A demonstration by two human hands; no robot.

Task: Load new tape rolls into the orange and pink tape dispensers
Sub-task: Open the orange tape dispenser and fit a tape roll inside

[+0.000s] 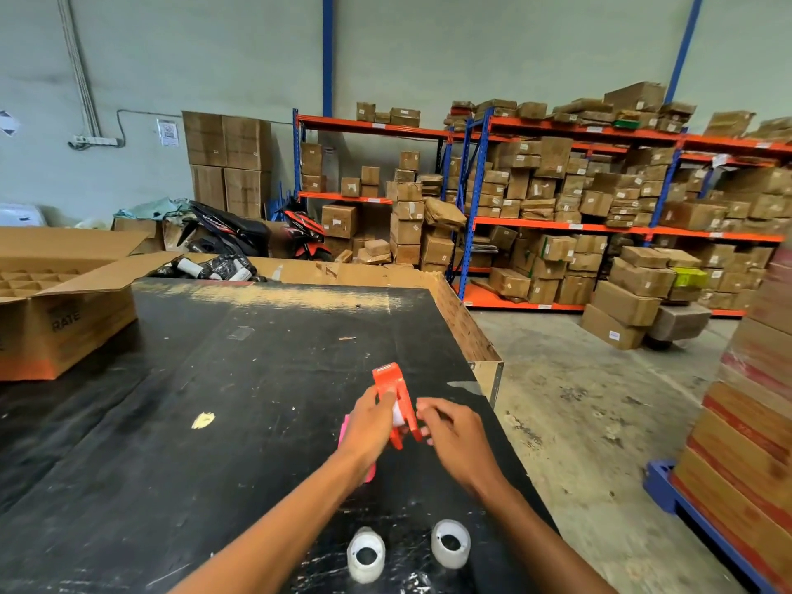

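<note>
The orange tape dispenser (396, 390) stands on the black table (214, 400) near its right edge. My left hand (370, 426) grips its left side, thumb on the frame. My right hand (450, 435) touches the dispenser's right side with fingers curled; a pale roll core shows inside it. The pink tape dispenser (345, 430) lies under my left wrist, mostly hidden. Two clear tape rolls stand near the table's front edge, the left roll (365, 555) and the right roll (450, 543).
An open cardboard box with dividers (55, 302) sits at the table's left. Shelves full of brown parcels (557, 207) line the back right. A stack of boxes on a blue pallet (745, 422) stands at the right. Concrete floor lies right of the table.
</note>
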